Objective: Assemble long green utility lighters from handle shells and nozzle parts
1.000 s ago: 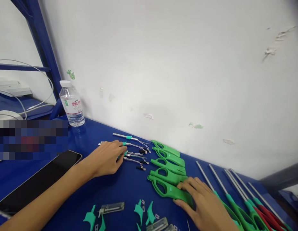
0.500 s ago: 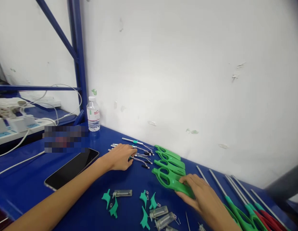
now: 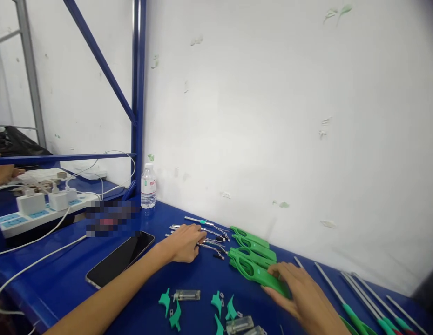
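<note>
My right hand (image 3: 300,291) is closed around the near end of a green plastic handle shell (image 3: 253,272) with an oval finger loop. That shell overlaps the one behind it. More green handle shells (image 3: 253,238) lie in a row toward the wall. On the left, my left hand (image 3: 186,243) rests over a group of thin metal tubes with wires and small connectors, its fingers curled around one metal tube (image 3: 210,247); the grip itself is partly hidden. Another metal tube (image 3: 199,221) with a teal band lies just beyond it.
Teal trigger-shaped pieces (image 3: 175,317) and clear plastic cases (image 3: 187,295) lie in front. Long metal rods with coloured handles (image 3: 330,284) are at right. A phone (image 3: 120,260), water bottle (image 3: 148,186) and power strip (image 3: 45,214) stand left. Another person's hand (image 3: 3,174) shows far left.
The view has shifted up and left. The green handle shell in my right hand has moved back against its neighbour, closing the gap between them. My left hand stays at the metal tubes.
</note>
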`<state>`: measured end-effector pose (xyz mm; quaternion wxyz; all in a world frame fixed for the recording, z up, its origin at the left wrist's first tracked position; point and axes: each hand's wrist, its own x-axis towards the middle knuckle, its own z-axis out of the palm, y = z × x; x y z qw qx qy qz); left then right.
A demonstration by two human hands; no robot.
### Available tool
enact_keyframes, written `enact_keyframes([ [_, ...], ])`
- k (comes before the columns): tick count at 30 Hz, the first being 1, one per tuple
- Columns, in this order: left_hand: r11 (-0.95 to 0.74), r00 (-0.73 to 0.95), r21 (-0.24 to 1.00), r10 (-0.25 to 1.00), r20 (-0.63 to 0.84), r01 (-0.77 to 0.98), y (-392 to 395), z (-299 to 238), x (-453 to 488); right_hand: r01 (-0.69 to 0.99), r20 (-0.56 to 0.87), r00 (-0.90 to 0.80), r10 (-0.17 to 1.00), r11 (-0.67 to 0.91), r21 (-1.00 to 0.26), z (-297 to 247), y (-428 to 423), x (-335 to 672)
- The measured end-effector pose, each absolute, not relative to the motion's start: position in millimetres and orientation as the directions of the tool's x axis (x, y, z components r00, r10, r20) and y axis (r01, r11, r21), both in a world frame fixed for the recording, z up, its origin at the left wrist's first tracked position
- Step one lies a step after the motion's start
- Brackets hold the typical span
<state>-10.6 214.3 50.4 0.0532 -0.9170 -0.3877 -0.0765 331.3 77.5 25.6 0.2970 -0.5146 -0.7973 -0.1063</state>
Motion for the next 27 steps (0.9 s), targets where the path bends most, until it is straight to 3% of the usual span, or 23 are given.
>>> enact_keyframes([
  [16,-0.651,0.653,-0.059,0.746,0.129,0.756,219,54,-16,0.929,0.536,-0.236,0.811,0.351,-0.121,29,74,335],
  [27,-0.682,0.686,-0.078,0.719,0.112,0.727,216,56,-14,0.922,0.443,-0.211,0.871,0.328,-0.206,38,66,325],
])
